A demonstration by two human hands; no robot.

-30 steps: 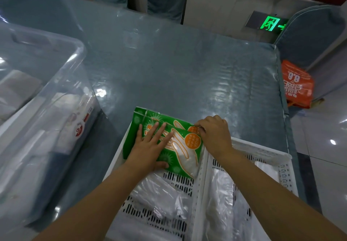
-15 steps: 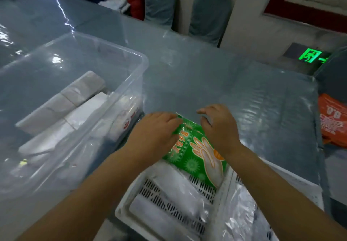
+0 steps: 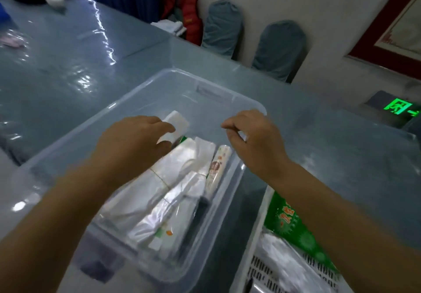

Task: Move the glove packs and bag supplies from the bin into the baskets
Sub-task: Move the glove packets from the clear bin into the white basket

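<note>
A clear plastic bin (image 3: pixel 237 101) stands in the middle of the table. It holds white packs, banded bundles of clear bags (image 3: pixel 159 192) and a printed roll (image 3: pixel 217 165). My left hand (image 3: pixel 134 144) reaches into the bin, fingers and thumb curled round the near end of a white pack (image 3: pixel 177 120). My right hand (image 3: pixel 252 137) hovers over the bin's right side with loosely curled fingers and holds nothing. At the lower right, a white basket (image 3: pixel 256 242) holds a green glove pack (image 3: pixel 293 229) on top of clear bags (image 3: pixel 287 272).
The glossy blue-grey table (image 3: pixel 68 69) stretches far to the left and back. Two covered chairs (image 3: pixel 280 48) and a red jacket (image 3: pixel 182 12) stand against the wall behind it. A green exit sign (image 3: pixel 401 108) glows at the right.
Both hands let go of the green glove pack in the basket and swung left to the clear bin. My left hand has come onto a white pack there.
</note>
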